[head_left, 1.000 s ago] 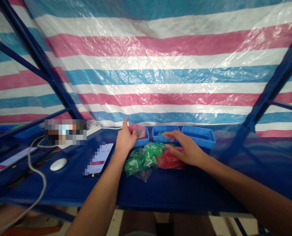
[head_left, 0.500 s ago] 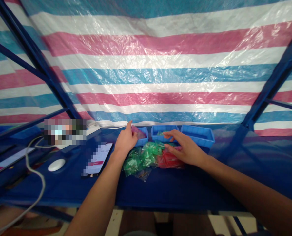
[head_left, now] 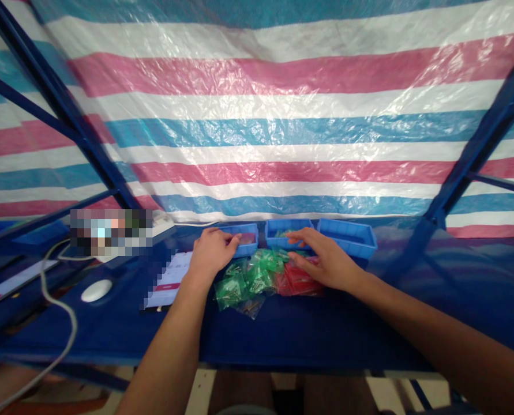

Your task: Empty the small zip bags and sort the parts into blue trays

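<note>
A heap of small plastic bags lies on the blue table: green bags (head_left: 248, 278) on the left and red bags (head_left: 299, 279) on the right. Behind the heap stand three blue bins; the left bin (head_left: 244, 237) holds a pink bag. My left hand (head_left: 211, 252) hovers by the left bin's front edge with its fingers loosely curled and nothing in them. My right hand (head_left: 323, 259) lies spread and open on the red bags, its fingertips near the middle bin (head_left: 288, 229). The right bin (head_left: 347, 237) is untouched.
A phone (head_left: 168, 282) lies left of my left hand, with a white mouse (head_left: 96, 290) and a white cable (head_left: 60, 311) further left. A striped tarp (head_left: 282, 115) hangs behind the bins, held by blue frame bars (head_left: 468, 167).
My left hand let go of the pink bag into the left bin and drew back toward the heap. My right hand stayed on the red bags.
</note>
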The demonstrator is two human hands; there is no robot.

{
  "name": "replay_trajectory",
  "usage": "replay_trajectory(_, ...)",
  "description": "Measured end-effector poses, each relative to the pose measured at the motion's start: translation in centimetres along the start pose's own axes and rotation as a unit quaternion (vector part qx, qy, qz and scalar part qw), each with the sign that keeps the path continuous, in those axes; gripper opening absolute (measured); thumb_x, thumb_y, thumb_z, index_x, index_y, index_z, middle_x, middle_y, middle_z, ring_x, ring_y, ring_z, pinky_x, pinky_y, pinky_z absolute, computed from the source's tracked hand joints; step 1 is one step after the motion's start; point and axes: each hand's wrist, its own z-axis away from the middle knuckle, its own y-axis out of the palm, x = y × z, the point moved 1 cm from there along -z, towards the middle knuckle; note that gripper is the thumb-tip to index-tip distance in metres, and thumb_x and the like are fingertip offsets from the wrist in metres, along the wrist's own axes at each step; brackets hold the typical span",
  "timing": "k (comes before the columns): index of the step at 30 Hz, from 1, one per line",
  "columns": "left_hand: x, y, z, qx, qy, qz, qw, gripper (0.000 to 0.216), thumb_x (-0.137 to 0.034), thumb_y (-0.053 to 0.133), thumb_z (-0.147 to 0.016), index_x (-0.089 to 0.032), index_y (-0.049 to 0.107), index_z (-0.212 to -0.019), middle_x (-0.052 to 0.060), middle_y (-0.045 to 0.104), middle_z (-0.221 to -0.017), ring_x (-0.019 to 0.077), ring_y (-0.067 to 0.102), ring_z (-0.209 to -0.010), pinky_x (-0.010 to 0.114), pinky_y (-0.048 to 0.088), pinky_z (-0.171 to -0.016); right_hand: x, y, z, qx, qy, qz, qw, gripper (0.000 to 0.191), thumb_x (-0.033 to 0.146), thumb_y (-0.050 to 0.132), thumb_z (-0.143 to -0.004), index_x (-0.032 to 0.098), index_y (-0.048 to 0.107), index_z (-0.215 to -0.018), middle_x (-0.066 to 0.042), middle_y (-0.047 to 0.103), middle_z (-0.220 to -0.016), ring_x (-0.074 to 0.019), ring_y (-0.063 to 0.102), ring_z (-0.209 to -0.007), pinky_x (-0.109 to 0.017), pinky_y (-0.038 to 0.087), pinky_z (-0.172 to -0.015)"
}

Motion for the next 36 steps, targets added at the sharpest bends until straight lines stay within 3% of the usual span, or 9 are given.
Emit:
replay_trajectory(4,-0.9,0.3,0.4,0.036,0.018,0.011,0.999,0.057,-0.064,0.042,-0.102,-0.027,0.085,-0.106,0.013,0.080,-0.111,0.0325,0.072,-0.110,0.043,0.056,-0.103,0.5,-0.3,-0.2,0.018,-0.025,0.003,1.000,0.035,0.034,0.062,-0.104,0.028,0.063,-0.138,-0.010,0.074,-0.125,-0.0296,0.069,-0.118,-0.052,0.057,-0.105)
replay_trajectory(9,-2.0,0.4,0.9,0.026,0.005,0.005,1.000,0.064,-0.066,0.034,-0.105,-0.026,0.083,-0.113,0.014,0.074,-0.131,0.0345,0.071,-0.117,0.047,0.055,-0.102,0.9,0.1,-0.4,0.097,-0.077,-0.018,0.992,0.024,0.030,0.061,-0.105,0.027,0.073,-0.125,-0.008,0.077,-0.122,-0.0269,0.070,-0.119,-0.048,0.057,-0.107)
replay_trajectory(12,-2.7,0.5,1.2,0.030,-0.004,-0.002,1.000,0.070,-0.070,0.030,-0.104,-0.025,0.083,-0.113,0.016,0.076,-0.125,0.0369,0.072,-0.114,0.050,0.055,-0.100,0.7,0.5,-0.3,0.126,-0.079,-0.007,0.989,0.021,0.026,0.060,-0.105,0.025,0.078,-0.116,-0.009,0.078,-0.121,-0.0260,0.071,-0.121,-0.047,0.057,-0.107)
replay_trajectory(19,-4.4,-0.2,2.4,0.006,-0.015,-0.014,1.000,0.069,-0.070,0.031,-0.104,-0.024,0.082,-0.110,0.017,0.077,-0.113,0.0355,0.074,-0.104,0.048,0.055,-0.097,0.7,0.7,-0.1,0.140,-0.055,0.023,0.988,0.030,0.030,0.060,-0.105,0.027,0.076,-0.131,-0.011,0.075,-0.134,-0.0278,0.067,-0.131,-0.050,0.056,-0.111)
replay_trajectory(22,-4.9,-0.5,2.8,-0.026,-0.022,-0.036,0.999,0.066,-0.067,0.034,-0.105,-0.022,0.082,-0.105,0.018,0.076,-0.110,0.0372,0.073,-0.104,0.055,0.052,-0.101,0.9,0.9,-0.2,0.136,-0.060,0.023,0.989,0.031,0.029,0.058,-0.106,0.027,0.076,-0.132,-0.010,0.076,-0.133,-0.0280,0.069,-0.128,-0.050,0.057,-0.111)
replay_trajectory(25,-5.3,-0.8,2.8,-0.096,-0.018,-0.041,0.994,0.058,-0.061,0.041,-0.106,-0.020,0.081,-0.098,0.018,0.076,-0.110,0.0401,0.069,-0.112,0.070,0.038,-0.114,0.9,1.1,-0.2,0.103,-0.050,0.011,0.993,0.031,0.029,0.059,-0.105,0.027,0.076,-0.131,-0.008,0.078,-0.130,-0.0282,0.071,-0.124,-0.050,0.058,-0.110)
replay_trajectory(28,-6.2,-1.3,2.8,-0.142,0.073,0.070,0.985,0.042,-0.050,0.048,-0.107,-0.021,0.079,-0.110,0.014,0.076,-0.118,0.0354,0.066,-0.122,0.062,0.036,-0.121,0.6,1.1,-0.2,0.033,-0.014,-0.018,0.999,0.027,0.032,0.063,-0.104,0.029,0.078,-0.126,-0.006,0.079,-0.127,-0.0284,0.073,-0.121,-0.051,0.058,-0.109)
replay_trajectory(31,-7.6,-1.2,3.1,-0.094,0.190,0.255,0.944,0.036,-0.044,0.051,-0.107,-0.023,0.072,-0.128,0.010,0.074,-0.131,0.0269,0.068,-0.121,0.043,0.053,-0.109,0.1,0.8,-0.4,-0.050,0.057,-0.084,0.994,0.024,0.035,0.064,-0.103,0.030,0.081,-0.118,-0.005,0.081,-0.121,-0.0283,0.076,-0.114,-0.051,0.061,-0.105)
replay_trajectory(36,-9.3,0.9,3.6,-0.028,0.206,0.355,0.911,0.062,-0.041,0.071,-0.096,-0.023,0.052,-0.152,0.012,0.070,-0.140,0.0264,0.073,-0.112,0.038,0.061,-0.093,-0.9,0.6,-0.6,-0.141,0.187,-0.219,0.947,0.027,0.048,0.078,-0.091,0.025,0.083,-0.106,-0.006,0.084,-0.108,-0.0281,0.079,-0.100,-0.049,0.064,-0.099)
